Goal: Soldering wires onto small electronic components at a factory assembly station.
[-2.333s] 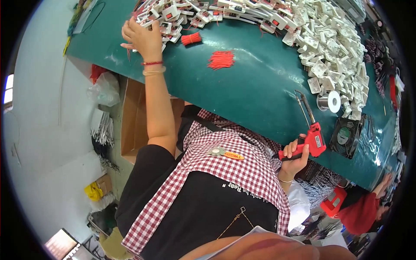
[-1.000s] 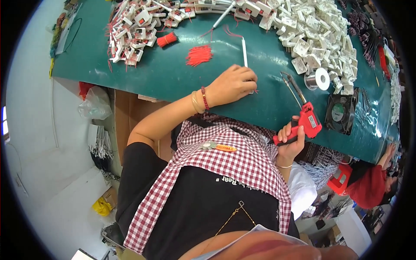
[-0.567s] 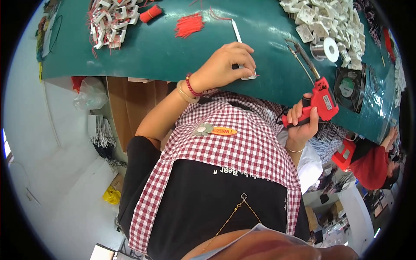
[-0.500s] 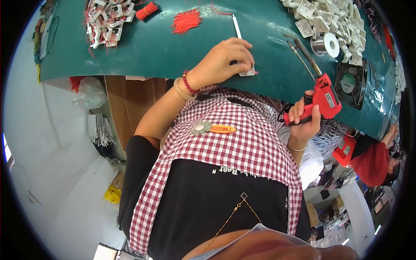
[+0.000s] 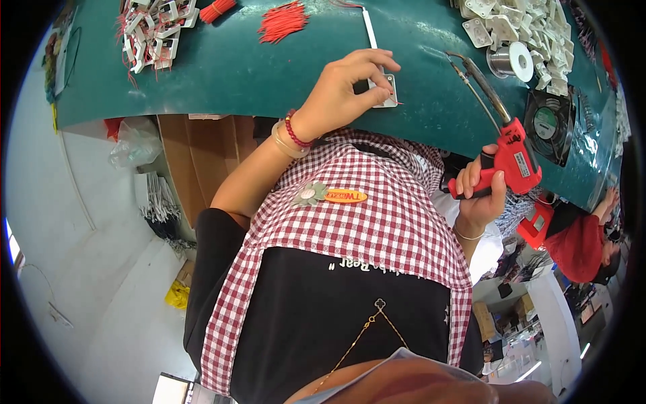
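My left hand (image 5: 346, 87) is over the bench near its front edge, thumb and index fingertips closed together above a small white square plastic holder (image 5: 392, 82). What those tips pinch, if anything, is too small to make out; a bit of red wire shows beside the holder. From the holder's far side a slim white stick-like piece (image 5: 369, 28) reaches away, with red wire at its far end. My right hand (image 5: 481, 192) is wrapped round the handle of a red soldering gun (image 5: 518, 158), its metal tip pointing up and left over the bench, apart from the holder.
On the green bench (image 5: 222, 74), white holders with red wires (image 5: 151, 34) lie far left, near red wire bundles (image 5: 282, 21). A solder spool (image 5: 520, 62), a heap of white holders (image 5: 518, 23) and a black fan (image 5: 548, 124) are at right. A person in red (image 5: 575, 249) works farther right.
My left fingers have lifted and shifted, so more of the white holder shows. The soldering gun has moved slightly right in my right hand. The whole view has shifted a little.
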Demonstrator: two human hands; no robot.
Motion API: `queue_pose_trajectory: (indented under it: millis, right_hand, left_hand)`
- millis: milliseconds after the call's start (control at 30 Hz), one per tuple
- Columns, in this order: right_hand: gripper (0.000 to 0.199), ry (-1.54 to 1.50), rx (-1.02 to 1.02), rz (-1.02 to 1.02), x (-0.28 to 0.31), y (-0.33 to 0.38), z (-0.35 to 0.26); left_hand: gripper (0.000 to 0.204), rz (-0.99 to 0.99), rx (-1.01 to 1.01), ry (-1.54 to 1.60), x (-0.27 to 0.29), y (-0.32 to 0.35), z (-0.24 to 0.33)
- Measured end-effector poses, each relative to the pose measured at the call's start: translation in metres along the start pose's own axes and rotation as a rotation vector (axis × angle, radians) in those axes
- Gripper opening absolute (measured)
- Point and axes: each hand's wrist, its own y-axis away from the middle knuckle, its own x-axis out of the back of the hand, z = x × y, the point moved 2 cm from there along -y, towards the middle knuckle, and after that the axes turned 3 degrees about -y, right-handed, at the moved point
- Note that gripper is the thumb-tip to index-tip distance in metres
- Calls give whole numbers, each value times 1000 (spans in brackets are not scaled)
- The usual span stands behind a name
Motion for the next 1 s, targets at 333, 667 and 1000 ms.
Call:
queue_pose_trajectory:
  millis: [333, 667, 1000]
  right_hand:
    - [54, 296, 6, 57, -15, 16, -21]
    - [52, 301, -44, 33, -18, 15, -19]
    - [44, 437, -185, 42, -38, 14, -20]
  left_hand:
    - [7, 270, 276, 9, -2, 6, -8]
    - [6, 249, 286, 28, -5, -10, -8]
    - [9, 228, 174, -182, -6, -9, 2]
